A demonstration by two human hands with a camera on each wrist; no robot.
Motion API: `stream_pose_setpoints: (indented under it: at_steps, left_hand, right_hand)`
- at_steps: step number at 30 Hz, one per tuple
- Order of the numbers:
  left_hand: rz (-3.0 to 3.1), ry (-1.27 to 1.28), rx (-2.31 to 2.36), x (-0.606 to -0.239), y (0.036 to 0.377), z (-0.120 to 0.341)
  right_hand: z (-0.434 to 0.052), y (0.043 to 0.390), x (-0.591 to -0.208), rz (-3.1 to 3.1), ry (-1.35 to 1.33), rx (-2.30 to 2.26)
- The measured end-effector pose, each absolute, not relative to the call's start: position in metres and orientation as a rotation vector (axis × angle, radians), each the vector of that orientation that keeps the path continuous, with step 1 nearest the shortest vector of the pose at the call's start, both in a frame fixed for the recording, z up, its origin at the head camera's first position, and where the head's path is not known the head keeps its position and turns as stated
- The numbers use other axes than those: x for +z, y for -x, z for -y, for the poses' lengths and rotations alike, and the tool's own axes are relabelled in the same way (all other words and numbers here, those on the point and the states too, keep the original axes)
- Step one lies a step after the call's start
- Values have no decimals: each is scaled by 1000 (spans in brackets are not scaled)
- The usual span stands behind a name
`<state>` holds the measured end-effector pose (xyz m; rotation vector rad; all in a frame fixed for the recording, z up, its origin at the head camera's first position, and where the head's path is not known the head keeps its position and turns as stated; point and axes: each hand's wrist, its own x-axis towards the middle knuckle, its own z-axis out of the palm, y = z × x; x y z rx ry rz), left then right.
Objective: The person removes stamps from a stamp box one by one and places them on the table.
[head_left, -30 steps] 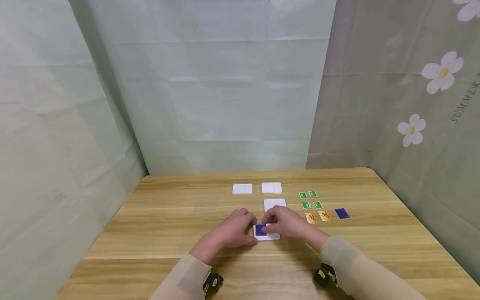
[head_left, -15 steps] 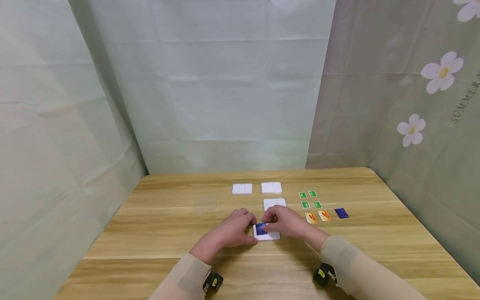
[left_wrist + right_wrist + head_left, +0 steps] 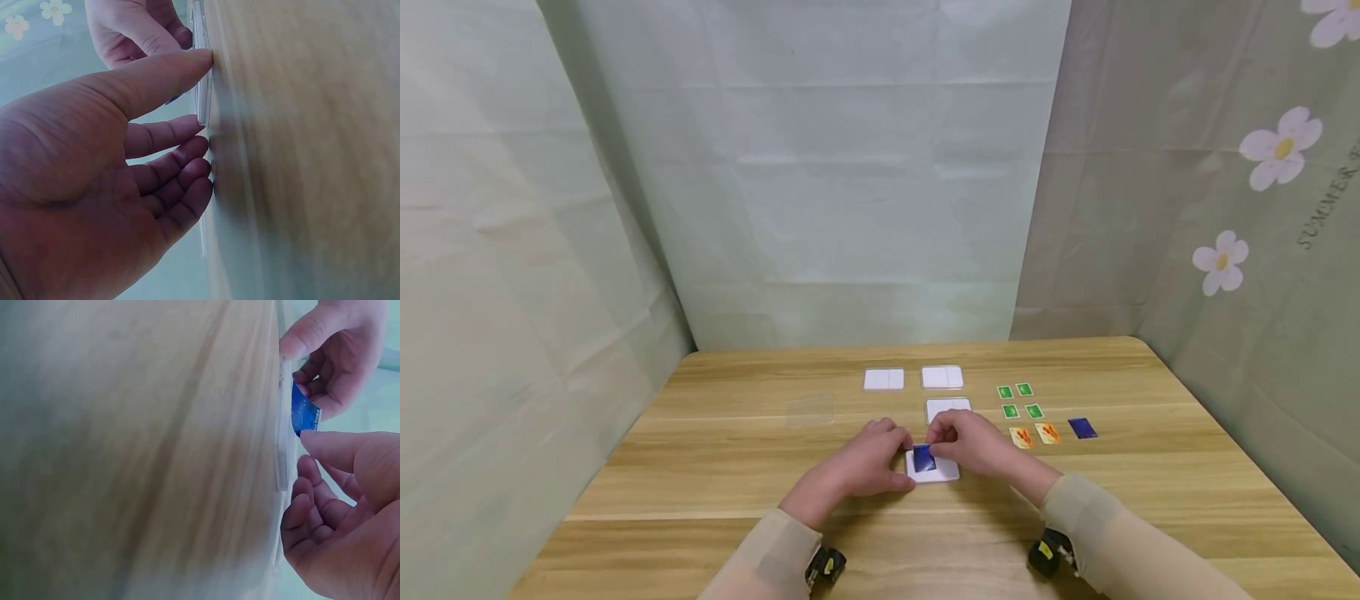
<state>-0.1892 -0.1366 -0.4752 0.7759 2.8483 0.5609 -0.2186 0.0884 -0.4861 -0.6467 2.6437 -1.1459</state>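
Note:
On the table before me lies a white rectangular tile [image 3: 938, 475]. My left hand [image 3: 867, 460] holds its left end between thumb and fingers. A small dark blue card [image 3: 923, 459] stands over the tile's left half, and my right hand [image 3: 973, 444] pinches its right edge between thumb and finger. In the right wrist view the blue card [image 3: 304, 411] is tilted up off the tile's face. In the left wrist view the left thumb presses the near edge of the tile [image 3: 202, 103], and the blue card is mostly hidden behind that thumb.
Beyond the hands lie more white tiles [image 3: 883, 379], [image 3: 942, 377], [image 3: 946, 408]. A clear plastic sheet [image 3: 810, 410] rests at left. To the right are several green cards [image 3: 1011, 412], two orange cards [image 3: 1048, 433] and another blue card [image 3: 1082, 428].
The blue card has shifted slightly to the right over the tile and its tilt has altered, drawn by my right fingers. My left hand has stayed in place.

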Motion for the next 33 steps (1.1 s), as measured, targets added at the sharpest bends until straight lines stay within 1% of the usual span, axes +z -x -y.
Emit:
stream_pose_setpoints:
  at_steps: [15, 26, 33]
  left_hand:
    - [-2845, -768, 567, -476, 190, 137]
    - [-2849, -771, 555, -474, 189, 136]
    - [-2853, -760, 556, -476, 189, 136]
  right_hand:
    - [-98, 218, -483, -2632, 689, -1227]
    - [-114, 220, -478, -2633, 702, -1296]
    - [-130, 220, -473, -2676, 625, -1298]
